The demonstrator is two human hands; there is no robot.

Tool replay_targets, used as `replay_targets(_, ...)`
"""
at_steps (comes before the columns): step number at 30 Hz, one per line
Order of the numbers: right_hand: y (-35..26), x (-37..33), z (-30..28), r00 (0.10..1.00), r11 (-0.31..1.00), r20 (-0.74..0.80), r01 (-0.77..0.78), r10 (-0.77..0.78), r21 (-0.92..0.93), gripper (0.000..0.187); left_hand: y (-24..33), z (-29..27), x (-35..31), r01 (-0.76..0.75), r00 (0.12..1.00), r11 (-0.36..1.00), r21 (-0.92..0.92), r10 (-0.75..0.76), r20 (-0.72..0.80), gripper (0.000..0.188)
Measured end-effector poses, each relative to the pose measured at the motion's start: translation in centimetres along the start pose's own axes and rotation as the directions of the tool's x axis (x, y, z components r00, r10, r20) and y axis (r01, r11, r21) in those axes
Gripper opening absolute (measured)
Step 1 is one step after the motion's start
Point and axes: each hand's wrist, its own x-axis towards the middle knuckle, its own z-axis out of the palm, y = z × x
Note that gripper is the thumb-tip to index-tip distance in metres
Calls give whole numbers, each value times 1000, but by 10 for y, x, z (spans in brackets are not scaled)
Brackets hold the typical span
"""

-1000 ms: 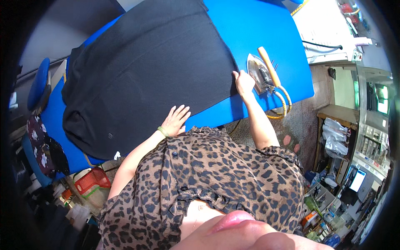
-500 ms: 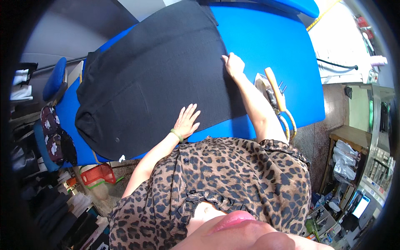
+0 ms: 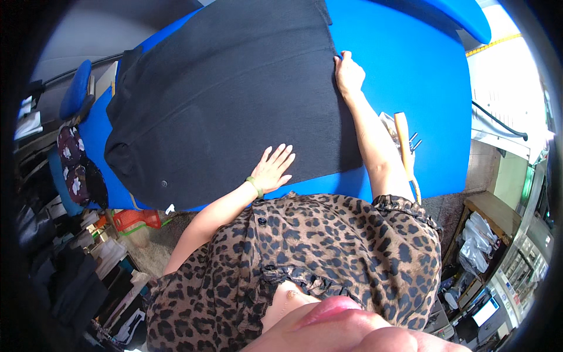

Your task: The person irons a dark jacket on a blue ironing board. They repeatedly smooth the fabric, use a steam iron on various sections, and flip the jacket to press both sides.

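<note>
A black garment [image 3: 234, 100] with a small dark button lies spread over a blue padded ironing table [image 3: 422, 70]. Near its front edge, my left hand [image 3: 272, 169] rests flat on the cloth, fingers stretched apart, with a green bangle on the wrist. Farther off, my right hand [image 3: 350, 73] has its fingers closed on the garment's right edge. To the right of my right forearm stands an iron [image 3: 402, 135] with a pale wooden handle; the forearm hides part of it. The garment is bunched at its left end.
A dark floral cloth [image 3: 73, 167] hangs at the table's left end, with a red basket [image 3: 136, 219] below. At the far right is a white surface [image 3: 498, 76] with a black cable. A wooden cabinet [image 3: 495, 211] with clear plastic bags stands right of me.
My right hand has moved farther away along the garment's right edge. My left hand stays flat on the cloth near the front edge. The whole view has shifted slightly.
</note>
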Motion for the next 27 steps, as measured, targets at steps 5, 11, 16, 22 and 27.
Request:
replay_targets(5, -40, -7, -39, 986, 987, 61, 152, -155, 44, 44, 8, 4, 8, 6, 1000, 1000, -21, -6, 8, 63)
replay_targets(11, -3, -1, -18, 949, 952, 113, 303, -295, -54, 59, 11, 1, 5, -76, 997, 997, -13, 76, 26, 63)
replay_targets(16, -16, -49, -24, 882, 894, 290, 424, -371, -146, 67, 22, 20, -4, -189, 979, 980, -62, 193, 62, 60)
replay_targets(22, 60, -46, -7, 988, 951, -2, 151, -157, -269, 56, 20, 22, 16, -145, 989, 988, -46, 144, -30, 59)
replay_targets(27, 106, -67, -130, 957, 951, -129, 233, -261, -202, 48, 3, 37, -6, 302, 900, 942, -146, -332, -283, 58)
